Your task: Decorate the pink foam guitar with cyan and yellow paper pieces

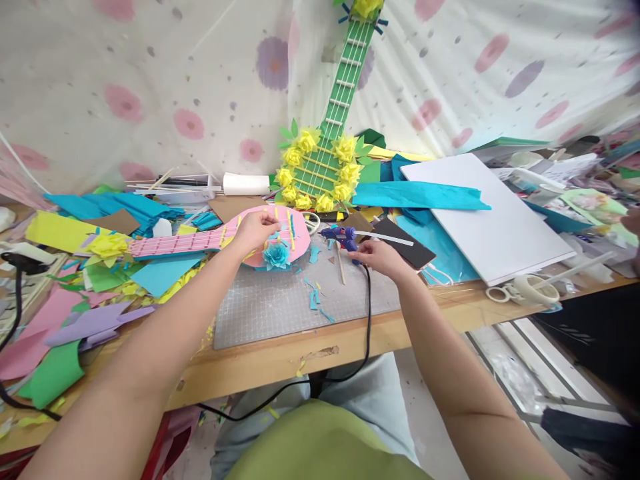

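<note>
A pink paper guitar [200, 240] lies across the wooden table, its round body resting on a grey cutting mat [280, 300]. My left hand [255, 230] rests on the guitar's body with its fingers curled down onto it, just above a teal paper flower [277, 255]. A blue hot glue gun [343, 235] with a white glue stick [387, 238] sticking out of its back is gripped by my right hand [377, 257]. The gun's nozzle points left toward the pink body. Its black cord [369, 313] drops over the table edge.
A green paper guitar [333, 120] ringed with yellow flowers leans against the floral cloth behind. A white board [495, 220] with teal paper lies at right, white scissors [520, 290] near the front edge. Heaps of coloured paper scraps [75, 313] cover the left side.
</note>
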### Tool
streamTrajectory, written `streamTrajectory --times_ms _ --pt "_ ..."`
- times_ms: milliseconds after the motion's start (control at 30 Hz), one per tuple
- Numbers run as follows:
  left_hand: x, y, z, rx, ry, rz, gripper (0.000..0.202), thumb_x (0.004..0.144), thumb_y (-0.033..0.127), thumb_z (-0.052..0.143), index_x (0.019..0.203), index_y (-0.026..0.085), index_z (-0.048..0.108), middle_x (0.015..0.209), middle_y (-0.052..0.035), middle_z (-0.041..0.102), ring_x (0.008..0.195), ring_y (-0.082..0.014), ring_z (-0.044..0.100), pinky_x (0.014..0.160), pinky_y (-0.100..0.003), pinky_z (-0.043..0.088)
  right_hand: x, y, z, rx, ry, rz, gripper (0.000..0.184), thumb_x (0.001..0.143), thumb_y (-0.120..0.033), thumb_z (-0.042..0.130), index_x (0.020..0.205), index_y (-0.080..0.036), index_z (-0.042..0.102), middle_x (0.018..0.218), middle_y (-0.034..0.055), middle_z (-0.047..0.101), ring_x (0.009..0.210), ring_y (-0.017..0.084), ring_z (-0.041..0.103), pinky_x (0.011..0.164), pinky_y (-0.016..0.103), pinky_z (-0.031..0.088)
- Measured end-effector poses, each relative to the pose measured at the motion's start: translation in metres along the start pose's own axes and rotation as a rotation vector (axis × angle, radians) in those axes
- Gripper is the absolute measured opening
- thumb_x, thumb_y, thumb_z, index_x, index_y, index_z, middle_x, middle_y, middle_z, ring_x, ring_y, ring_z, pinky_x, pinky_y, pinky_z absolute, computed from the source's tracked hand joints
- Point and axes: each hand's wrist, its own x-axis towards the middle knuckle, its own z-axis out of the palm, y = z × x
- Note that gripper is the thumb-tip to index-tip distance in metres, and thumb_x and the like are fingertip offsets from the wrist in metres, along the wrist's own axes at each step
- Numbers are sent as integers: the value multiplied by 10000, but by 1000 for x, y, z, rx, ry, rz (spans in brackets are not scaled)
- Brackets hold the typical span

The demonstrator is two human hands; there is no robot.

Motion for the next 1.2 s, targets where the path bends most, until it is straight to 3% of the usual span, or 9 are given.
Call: streamTrajectory --times_ms 100,167,267,400,533,633,767,933,1200 --pt "2 -6 6 -71 -30 -5 156 610 306 673 659 177 601 624 8 601 593 -137 561 599 -277 443 12 4 5 -138 200 -29 374 696 -520 634 828 -170 631 769 62 655 708 190 588 591 272 384" --pt "2 -7 7 -55 -43 17 162 608 309 672 667 176 601 632 5 609 598 -139 565 596 -276 439 23 3 18 -133 195 -74 399 699 -512 639 878 -156 643 863 96 669 797 221 604 635 282 401" --pt "-3 -3 5 8 -39 39 176 608 319 677 678 171 612 647 -4 627 623 -149 581 607 -276 431 36 3 36 -69 173 -5 375 699 -465 653 878 -136 653 894 130 672 831 250 611 658 300 413" --pt "-9 -1 0 24 -21 -16 184 619 333 678 672 171 607 633 -3 622 580 -142 561 552 -263 402 38 1 41 304 198 42 360 697 -445 644 892 -143 647 822 101 669 712 195 604 598 284 425" --pt "-6 -8 0 35 -8 10 176 623 329 677 679 173 617 652 -7 630 608 -142 568 562 -255 408 26 -20 31 658 89 -137 366 661 -496 656 786 -153 627 727 56 642 543 106 515 523 252 410" --pt "-3 -10 3 74 -3 31 174 635 332 662 697 172 633 655 -12 636 621 -145 570 574 -258 406 16 -42 27 603 -22 -199 403 656 -557 644 665 -157 598 545 6 550 453 83 430 471 249 364" --pt "-6 -6 3 86 -4 12 183 642 337 643 717 170 642 671 -18 647 628 -147 572 580 -259 403 12 -57 32 495 -13 -186 427 635 -582 652 696 -162 606 593 15 578 501 100 472 493 252 370" --pt "-9 -3 1 87 6 9 195 640 344 633 721 167 644 680 -25 645 625 -147 567 570 -257 401 14 -56 40 463 24 -196 474 632 -610 637 814 -172 634 713 42 632 604 139 540 535 262 405" --pt "-10 0 1 69 -5 -8 173 644 330 646 708 169 646 676 -22 649 634 -147 575 601 -265 431 20 -54 41 376 55 -237 504 655 -629 622 879 -179 657 710 45 634 653 174 571 570 280 432"
